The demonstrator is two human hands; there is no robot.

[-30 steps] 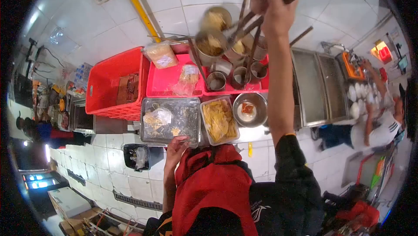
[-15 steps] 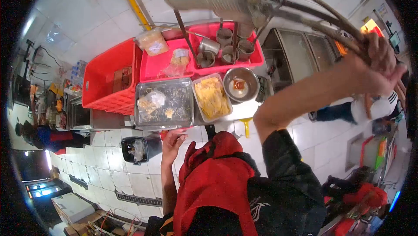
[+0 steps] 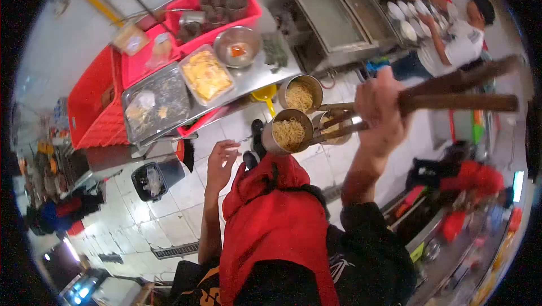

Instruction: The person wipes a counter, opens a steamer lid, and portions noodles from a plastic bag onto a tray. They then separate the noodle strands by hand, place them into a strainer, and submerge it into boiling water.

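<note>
My right hand [image 3: 379,108] is closed around the long wooden handles [image 3: 451,100] of three metal noodle strainers. The nearest noodle strainer [image 3: 269,140] has pale curly noodles [image 3: 288,134] in it. Behind it, a second strainer [image 3: 284,92] also contains noodles, and a third strainer [image 3: 340,135] shows partly behind the handles. All are held in the air above the floor, in front of my body. My left hand [image 3: 222,159] hangs with fingers apart and holds nothing, below the table's front edge.
On the steel table [image 3: 248,86] are a tray with food scraps [image 3: 161,88], a tub of yellow food [image 3: 206,74], a steel bowl [image 3: 237,46] and pink bins [image 3: 248,15] with more strainers. A steel appliance [image 3: 339,18], a co-worker [image 3: 460,40] and a bin [image 3: 152,182] are nearby.
My right hand has come down and inward with the strainers, from high at the right to in front of me; the noodles inside now show. My view has turned rightward. My left hand stays empty.
</note>
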